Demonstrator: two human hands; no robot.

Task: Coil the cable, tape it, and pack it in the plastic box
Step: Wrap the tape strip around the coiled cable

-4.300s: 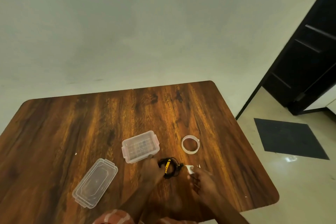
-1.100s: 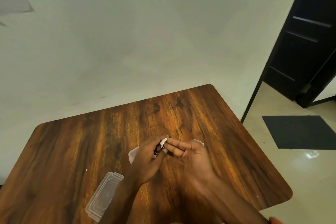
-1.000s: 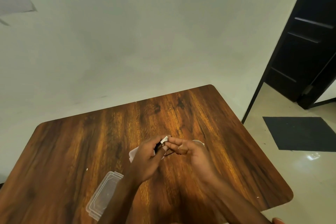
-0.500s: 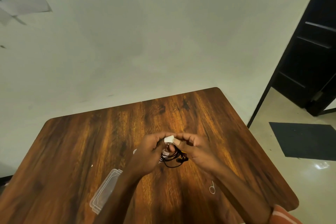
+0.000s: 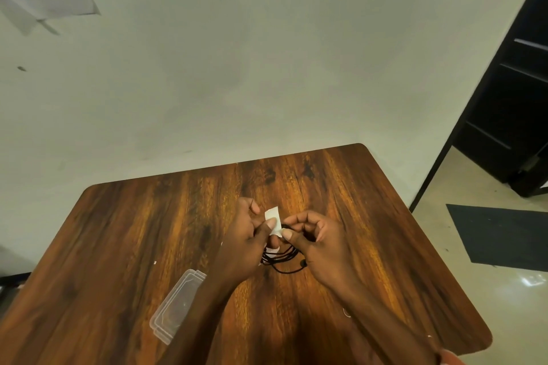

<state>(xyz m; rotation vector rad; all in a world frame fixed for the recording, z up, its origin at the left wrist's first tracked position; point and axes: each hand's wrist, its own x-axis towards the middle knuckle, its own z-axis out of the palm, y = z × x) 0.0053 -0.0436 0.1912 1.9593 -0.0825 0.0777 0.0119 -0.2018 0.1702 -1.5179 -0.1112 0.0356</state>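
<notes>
Both hands are raised above the wooden table (image 5: 118, 246), close together. My left hand (image 5: 246, 243) pinches a small white piece of tape (image 5: 273, 221) between thumb and finger. My right hand (image 5: 320, 243) grips the coiled black cable (image 5: 281, 259), whose loops hang down between the two hands. The tape touches the top of the coil. The clear plastic lid (image 5: 175, 314) lies on the table at the lower left, partly behind my left forearm. The plastic box is hidden behind my hands, and the tape roll is mostly hidden by my right arm.
The table's right edge drops to a tiled floor with a dark mat (image 5: 504, 237). A black door (image 5: 510, 98) stands at the far right. A pale wall runs behind the table's far edge.
The coil was lifted off the table into both hands. The tape piece now stands upright at the top of the coil, and the view has tilted upward.
</notes>
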